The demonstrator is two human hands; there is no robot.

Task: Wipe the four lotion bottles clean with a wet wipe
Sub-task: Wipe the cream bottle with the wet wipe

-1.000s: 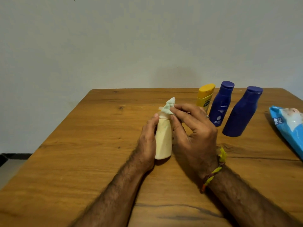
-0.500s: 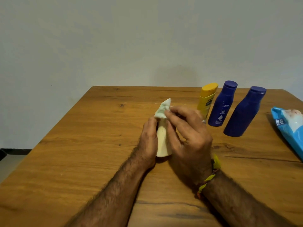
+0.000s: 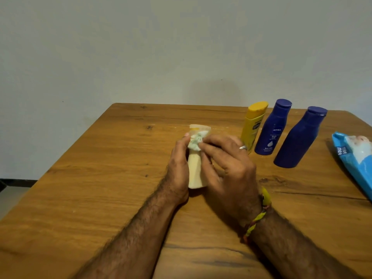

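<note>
Cream plastic lotion bottle [image 3: 196,172] standing on the wooden counter [image 3: 100,198], left of the yellow flip-cap bottle [image 3: 254,123] — two dark blue bottles [image 3: 272,129] [image 3: 300,137] and the blue wipes pack [image 3: 356,158] farther right of it. Left hand [image 3: 178,168] is gripping the cream bottle's side. Right hand [image 3: 227,168] is pinching the crumpled pale wet wipe [image 3: 196,142], now lower — off the cap, which is showing again, onto the neck. Judging: wiping is progressing down toward the body.
</note>
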